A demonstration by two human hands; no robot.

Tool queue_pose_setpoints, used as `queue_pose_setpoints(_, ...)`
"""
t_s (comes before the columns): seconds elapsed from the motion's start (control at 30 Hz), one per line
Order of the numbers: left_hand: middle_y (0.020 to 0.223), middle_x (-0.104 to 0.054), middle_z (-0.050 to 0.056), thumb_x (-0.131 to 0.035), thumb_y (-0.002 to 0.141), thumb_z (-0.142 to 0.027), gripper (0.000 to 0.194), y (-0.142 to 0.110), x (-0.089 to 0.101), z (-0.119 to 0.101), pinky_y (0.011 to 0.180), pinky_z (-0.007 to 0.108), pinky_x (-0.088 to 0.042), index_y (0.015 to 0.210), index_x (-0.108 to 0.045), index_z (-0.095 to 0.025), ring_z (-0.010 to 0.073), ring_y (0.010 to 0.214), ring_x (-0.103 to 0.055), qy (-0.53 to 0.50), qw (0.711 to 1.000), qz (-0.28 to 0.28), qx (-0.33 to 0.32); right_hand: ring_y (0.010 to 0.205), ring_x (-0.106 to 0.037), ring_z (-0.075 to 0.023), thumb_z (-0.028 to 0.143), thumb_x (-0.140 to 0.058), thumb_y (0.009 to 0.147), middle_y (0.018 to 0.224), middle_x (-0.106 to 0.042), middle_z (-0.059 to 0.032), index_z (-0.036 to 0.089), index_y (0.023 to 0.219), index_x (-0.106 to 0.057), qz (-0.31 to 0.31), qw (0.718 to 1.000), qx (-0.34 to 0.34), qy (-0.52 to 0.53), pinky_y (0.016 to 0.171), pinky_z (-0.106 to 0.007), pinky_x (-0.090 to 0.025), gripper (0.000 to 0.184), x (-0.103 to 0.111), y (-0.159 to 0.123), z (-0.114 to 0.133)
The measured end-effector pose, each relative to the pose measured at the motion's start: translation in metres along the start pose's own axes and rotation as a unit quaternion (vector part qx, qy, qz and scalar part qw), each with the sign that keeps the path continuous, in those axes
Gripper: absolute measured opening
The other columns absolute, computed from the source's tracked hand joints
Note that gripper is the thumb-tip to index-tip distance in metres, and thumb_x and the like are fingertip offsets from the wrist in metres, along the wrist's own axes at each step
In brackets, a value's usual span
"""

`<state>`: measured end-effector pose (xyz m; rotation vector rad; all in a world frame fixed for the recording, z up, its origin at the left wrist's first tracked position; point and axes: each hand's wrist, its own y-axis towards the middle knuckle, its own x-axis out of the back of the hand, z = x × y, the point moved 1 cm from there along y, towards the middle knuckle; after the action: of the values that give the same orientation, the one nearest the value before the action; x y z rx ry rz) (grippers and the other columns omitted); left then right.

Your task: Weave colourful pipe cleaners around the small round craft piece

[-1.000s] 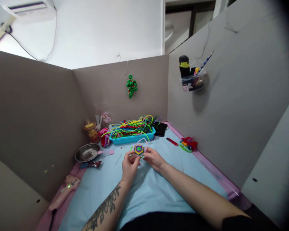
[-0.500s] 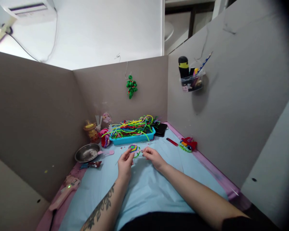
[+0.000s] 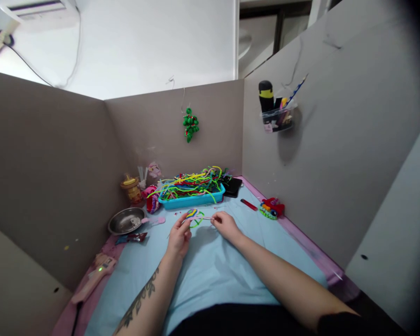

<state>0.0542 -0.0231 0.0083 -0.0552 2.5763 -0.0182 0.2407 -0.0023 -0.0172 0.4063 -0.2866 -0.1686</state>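
Between the thumb and fingers of my left hand [image 3: 179, 238] is a small round pipe-cleaner piece [image 3: 192, 213] in blue, yellow and green. A bright green pipe-cleaner loop [image 3: 197, 224] shows at its lower right; how it joins the piece is too small to tell. A pale pink pipe cleaner [image 3: 206, 218] runs from the piece across to my right hand [image 3: 227, 227], which pinches its end. Both hands are closed, held above the light blue cloth [image 3: 231, 275]. A thin tip sticks out to the left of my left hand, its kind unclear.
Behind my hands stands a blue tray [image 3: 192, 202] heaped with pipe cleaners. A metal bowl [image 3: 119, 223] and a pink glue gun [image 3: 94, 278] lie left. Right are a red cutter [image 3: 249, 204], a dark phone-like slab [image 3: 233, 187] and a colourful pipe-cleaner figure [image 3: 272, 208]. Grey panels surround the table.
My right hand has moved slightly to the right, away from my left hand, and more of the pink pipe cleaner shows between them. My left hand has shifted a little left with the piece.
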Motion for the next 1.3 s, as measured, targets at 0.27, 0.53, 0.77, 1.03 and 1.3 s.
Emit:
queue_pose_setpoints(0.27, 0.050, -0.049, -0.007, -0.081, 0.052, -0.024, 0.053, 0.005, 0.006, 0.006, 0.036, 0.016, -0.019, 0.101, -0.063, -0.012, 0.0008, 0.037, -0.031, 0.040, 0.999, -0.015, -0.005, 0.053, -0.051, -0.0134, 0.036, -0.056, 0.076, 0.056, -0.057, 0.0003, 0.017, 0.070, -0.062, 0.015, 0.995, 0.008, 0.099, 0.052, -0.025, -0.041, 0.021, 0.004, -0.003, 0.014)
queue_pose_setpoints(0.53, 0.053, -0.052, -0.005, -0.080, 0.053, -0.025, 0.052, 0.003, 0.004, 0.008, 0.037, 0.018, -0.018, 0.101, -0.065, -0.011, 0.0010, 0.038, -0.031, 0.069, 0.997, 0.015, 0.027, 0.055, -0.053, -0.0135, 0.039, -0.058, 0.077, 0.060, -0.058, -0.0008, 0.016, 0.077, -0.064, -0.017, 0.989, 0.035, 0.142, 0.052, -0.025, -0.044, 0.023, 0.005, -0.007, 0.020)
queue_pose_setpoints(0.77, 0.055, -0.056, -0.002, -0.080, 0.053, -0.023, 0.047, -0.002, -0.001, 0.008, 0.037, 0.018, -0.018, 0.097, -0.067, -0.011, 0.0011, 0.039, -0.033, 0.083, 0.995, 0.043, 0.046, 0.069, -0.062, -0.0180, 0.028, -0.061, 0.073, 0.073, -0.069, -0.0041, 0.019, 0.075, -0.070, 0.009, 0.991, 0.062, 0.119, 0.063, -0.029, -0.050, 0.013, -0.004, -0.013, 0.021)
queue_pose_setpoints(1.03, 0.053, -0.054, -0.004, -0.080, 0.054, -0.024, 0.048, -0.004, -0.003, 0.008, 0.038, 0.018, -0.018, 0.098, -0.066, -0.011, 0.0016, 0.039, -0.033, 0.082, 0.995, 0.041, 0.037, 0.078, -0.061, -0.0199, 0.027, -0.058, 0.075, 0.079, -0.067, -0.0054, 0.019, 0.079, -0.070, -0.039, 0.993, 0.055, 0.102, 0.073, -0.032, -0.049, 0.014, 0.002, -0.014, 0.024)
queue_pose_setpoints(1.3, 0.055, -0.058, -0.002, -0.080, 0.054, -0.024, 0.046, -0.005, -0.004, 0.008, 0.039, 0.019, -0.020, 0.096, -0.067, -0.012, 0.0017, 0.039, -0.033, 0.076, 0.995, 0.043, 0.038, 0.058, -0.060, -0.0157, 0.033, -0.062, 0.072, 0.061, -0.066, -0.0019, 0.017, 0.072, -0.069, 0.047, 0.987, 0.005, 0.155, 0.055, -0.027, -0.049, 0.018, -0.009, -0.016, 0.026)
